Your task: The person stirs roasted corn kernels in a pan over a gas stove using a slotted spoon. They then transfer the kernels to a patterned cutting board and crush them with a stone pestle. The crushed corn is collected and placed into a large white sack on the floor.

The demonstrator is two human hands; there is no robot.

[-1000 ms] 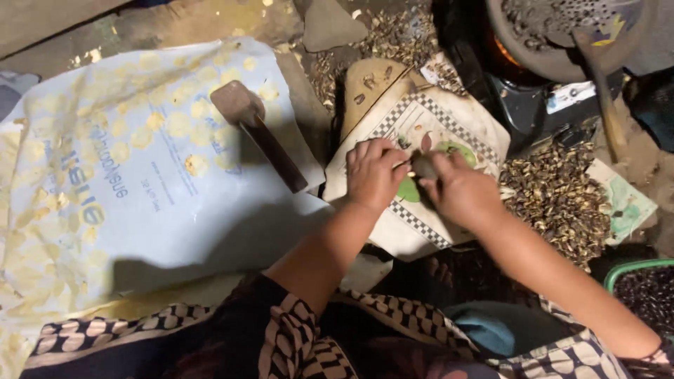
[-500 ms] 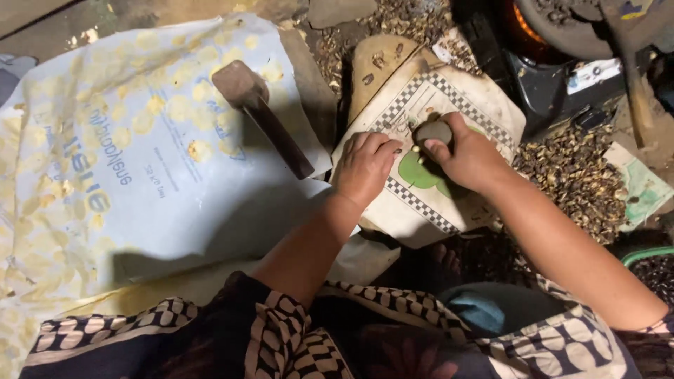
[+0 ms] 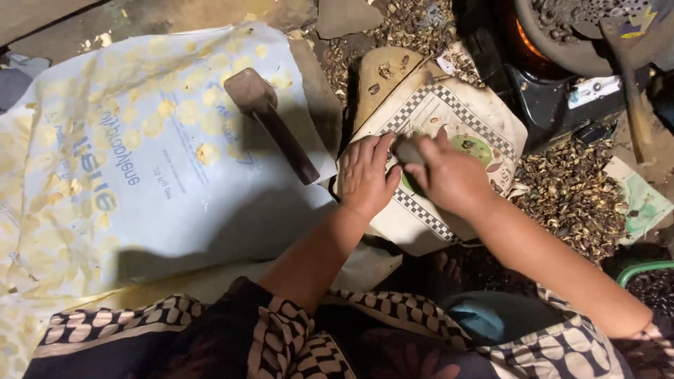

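The right hand (image 3: pixel 453 179) is clenched around a dark stone (image 3: pixel 408 151), pressing it onto the checkered cloth (image 3: pixel 428 217). At its 9 o'clock, the left hand (image 3: pixel 366 175) lies flat and released on the cloth. A mallet (image 3: pixel 270 119) rests at 10 o'clock.

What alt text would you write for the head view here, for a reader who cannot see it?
Seen from above, a person's right hand grips a small grey stone over a checkered-edged bag, with the left hand flat on the bag beside it. A wooden mallet lies on a large pale sack to the left, and dark shells are heaped to the right.
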